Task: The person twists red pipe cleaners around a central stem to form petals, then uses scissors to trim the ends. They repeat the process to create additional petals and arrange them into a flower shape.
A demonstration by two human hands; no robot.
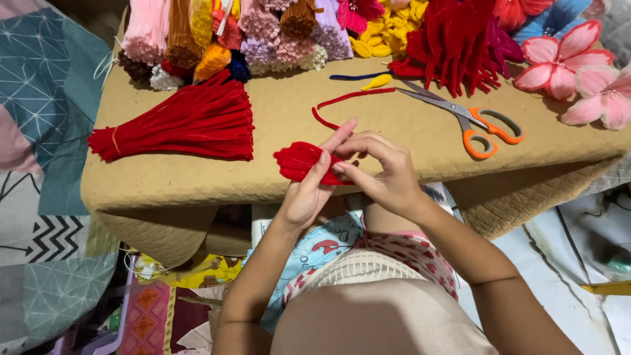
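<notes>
I see my left hand [307, 194] and right hand [384, 172] both pinching the red fuzzy pipe-cleaner petal piece [299, 161], held just above the near edge of the tan quilted board [164, 181]; I judge it light, soft-napped, wire-cored and bendable, best gripped at its narrow end; beside it lies 1 tied bundle of red pipe cleaners [187, 125]; orange-handled scissors [470, 118] rest further right; no containers show.
</notes>
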